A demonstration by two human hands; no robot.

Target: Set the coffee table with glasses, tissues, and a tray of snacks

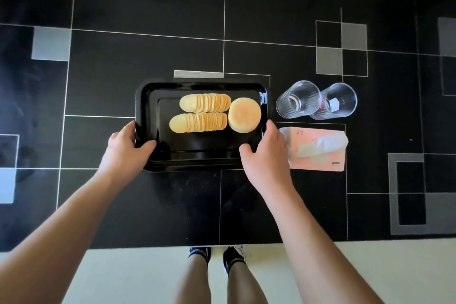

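The black tray (202,155) lies on the dark coffee table (148,205), near the edge where the person stands. On it are two rows of crisps (201,113) side by side and one round cake (244,115) just to their right, all pushed toward the far right part of the tray. I think they are laid flat and close together so that they do not slide when the tray is carried or shifted.

The left hand (128,147) grips the left rim near the front corner; its thumb lies over the rim on the inside, and the other fingers curl at the outer edge. The right hand (265,153) holds the right rim in the same way, thumb on the inside. Both arms reach forward from below, almost symmetric, which keeps the tray level.

Two empty glasses (317,101) stand touching each other, just right of the tray. The pink tissue box (320,150) lies in front of them, just beside the right hand; I cannot tell if they touch.

The tray seems the last piece to be set.
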